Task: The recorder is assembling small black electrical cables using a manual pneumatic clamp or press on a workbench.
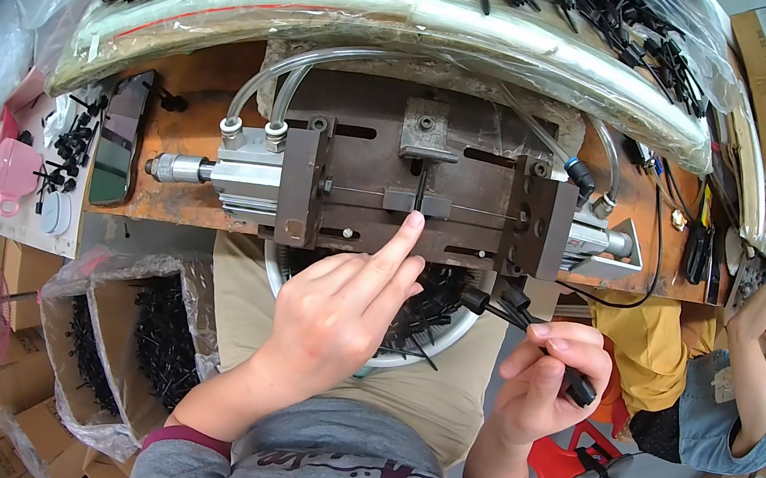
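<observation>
My left hand (pixel 335 312) stretches its index finger up to a thin black stem-shaped part (pixel 422 185) standing in the small central block (pixel 397 201) of a dark metal jig (pixel 484 180). The fingertip touches or nearly touches the part's near end; nothing is gripped in this hand. Right of it, my right hand (pixel 554 379) is closed around several black plastic stems with round heads (pixel 515 309), their heads poking out toward the left. Below the jig, on my lap, a white-rimmed tub (pixel 460 336) holds many similar black parts, partly hidden behind my left hand.
Pneumatic cylinders (pixel 249 178) with clear hoses (pixel 263 77) flank the jig. A plastic-wrapped tray (pixel 400 14) of black parts spans the back. At left are a phone (pixel 122 135), a pink cup (pixel 14 172) and boxes of parts (pixel 118 337). Another person (pixel 746 401) works at right.
</observation>
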